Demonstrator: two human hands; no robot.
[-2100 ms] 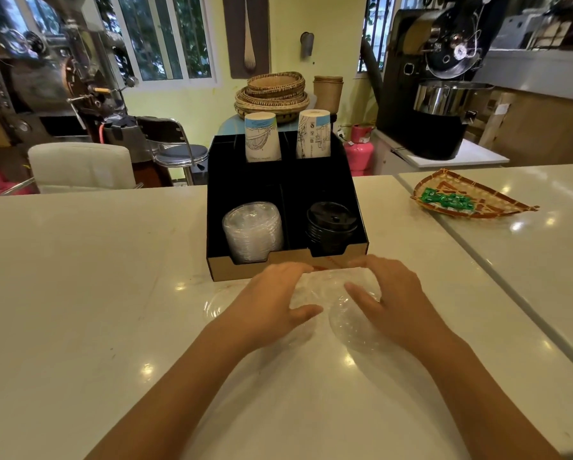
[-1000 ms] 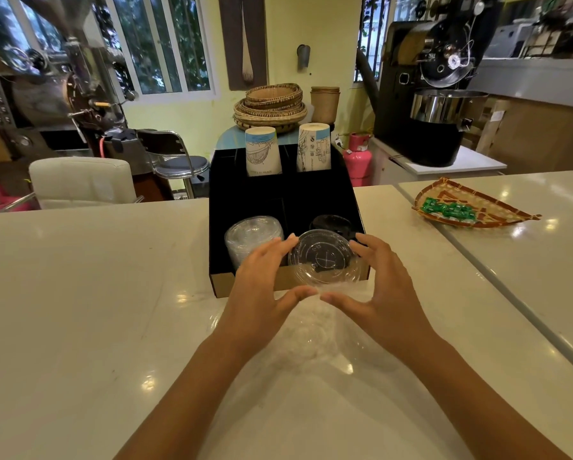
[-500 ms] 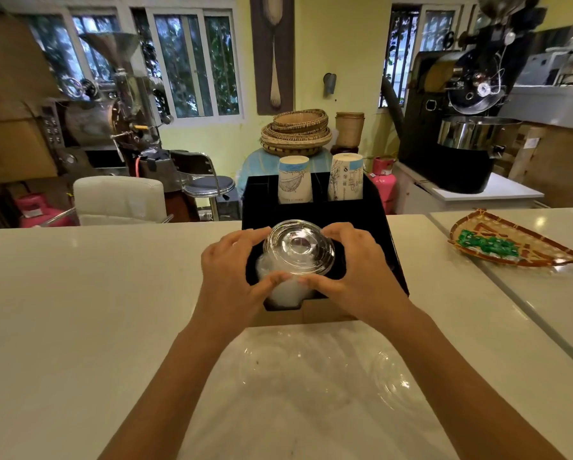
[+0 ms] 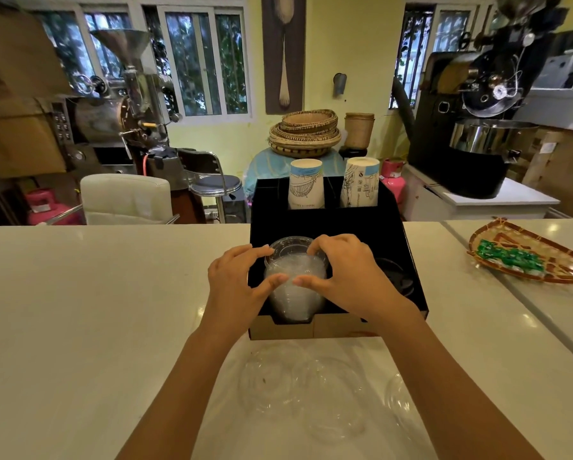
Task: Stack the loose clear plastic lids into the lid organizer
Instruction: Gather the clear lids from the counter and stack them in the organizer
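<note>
A black lid organizer [image 4: 331, 224] with a cardboard front stands on the white counter. Its front left compartment holds a stack of clear lids [image 4: 295, 293]. My left hand [image 4: 235, 283] and my right hand [image 4: 348, 277] both grip a clear domed lid [image 4: 290, 249] from either side, right on top of that stack. Several loose clear lids [image 4: 318, 390] lie flat on the counter just in front of the organizer, between my forearms. Black lids [image 4: 396, 277] sit in the front right compartment, partly hidden by my right hand.
Two paper cup stacks [image 4: 306, 184] stand in the organizer's back compartments. A woven tray with green packets [image 4: 523, 257] lies on the counter at the right. A seam in the counter [image 4: 510, 303] runs diagonally at the right. Chairs and roasting machines stand behind the counter.
Both hands picked a clear lid up from the counter, carried it forward over the organizer and lowered it onto the clear lid stack in the front left compartment.
</note>
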